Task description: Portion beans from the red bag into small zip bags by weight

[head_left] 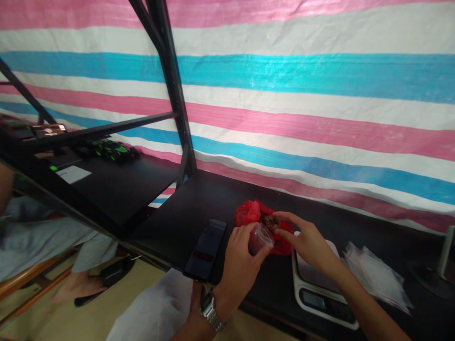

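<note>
My left hand [243, 255], with a metal-band watch on the wrist, is closed around a small clear plastic container [261, 238] with a round open rim. It tilts toward a red plastic bag [248, 213] spread open on the black table. Brown dried-looking pieces [270, 222] lie in the bag; their exact kind is too blurred to tell. Thumb and fingers of my right hand [302, 237] close on some of these pieces, just right of the container. Beneath my right forearm sits a white digital kitchen scale [302, 294], partly covered by the arm.
A dark smartphone [206, 248] lies left of my left hand. Clear zip bags [378, 274] are piled right of the scale, near a metal stand [446, 255]. A black frame post [174, 85] rises at the left. Beyond it, another person's legs [60, 241] show beside a second table.
</note>
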Tool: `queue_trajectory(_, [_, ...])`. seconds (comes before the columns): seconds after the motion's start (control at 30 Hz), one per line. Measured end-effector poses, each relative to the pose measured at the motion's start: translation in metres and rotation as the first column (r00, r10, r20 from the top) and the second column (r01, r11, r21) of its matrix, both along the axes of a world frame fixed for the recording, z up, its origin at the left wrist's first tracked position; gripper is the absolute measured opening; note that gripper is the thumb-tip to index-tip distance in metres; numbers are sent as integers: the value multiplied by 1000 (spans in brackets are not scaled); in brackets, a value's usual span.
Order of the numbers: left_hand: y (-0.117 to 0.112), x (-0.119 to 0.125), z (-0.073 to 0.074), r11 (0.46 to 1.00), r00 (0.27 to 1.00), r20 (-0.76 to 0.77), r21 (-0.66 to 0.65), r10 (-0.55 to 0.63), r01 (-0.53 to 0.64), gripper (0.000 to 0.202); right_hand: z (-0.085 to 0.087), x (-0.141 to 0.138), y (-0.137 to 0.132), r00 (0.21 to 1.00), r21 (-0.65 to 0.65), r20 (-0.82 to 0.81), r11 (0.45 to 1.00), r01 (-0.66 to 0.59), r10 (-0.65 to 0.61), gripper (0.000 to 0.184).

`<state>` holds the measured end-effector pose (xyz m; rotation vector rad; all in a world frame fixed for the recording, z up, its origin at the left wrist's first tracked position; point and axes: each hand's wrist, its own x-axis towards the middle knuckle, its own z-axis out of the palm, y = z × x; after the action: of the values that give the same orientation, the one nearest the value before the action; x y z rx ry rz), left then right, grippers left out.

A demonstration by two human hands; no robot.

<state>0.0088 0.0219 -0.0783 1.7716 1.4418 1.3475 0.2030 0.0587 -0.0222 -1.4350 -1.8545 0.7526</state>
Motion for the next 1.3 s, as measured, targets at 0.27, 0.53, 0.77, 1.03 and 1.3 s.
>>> queue_trajectory(0.27, [1, 12, -5, 996, 997, -44, -65, -64, 61, 50, 4, 12, -25, 987, 156, 103, 978, -140, 125, 37])
queue_trajectory(0.53, [4, 21, -14, 993, 992, -47, -45, -113, 111, 55, -1, 17, -27, 898, 318, 419, 905, -282, 132, 48])
queue_trajectory(0.77, [8, 27, -12, 972, 980, 148, -173, -135, 160, 53, 2, 13, -30, 807, 438, 587, 811, -387, 68, 59])
queue_trajectory(1.03, [-3, 26, 5, 975, 969, 215, -158, -123, 159, 58, 8, 8, -48, 781, 557, 620, 743, -372, -73, 53])
queue_trajectory(1.3, [-16, 18, 1, 964, 941, 281, -128, -191, 234, 49, 15, -1, -61, 759, 550, 644, 747, -374, -93, 54])
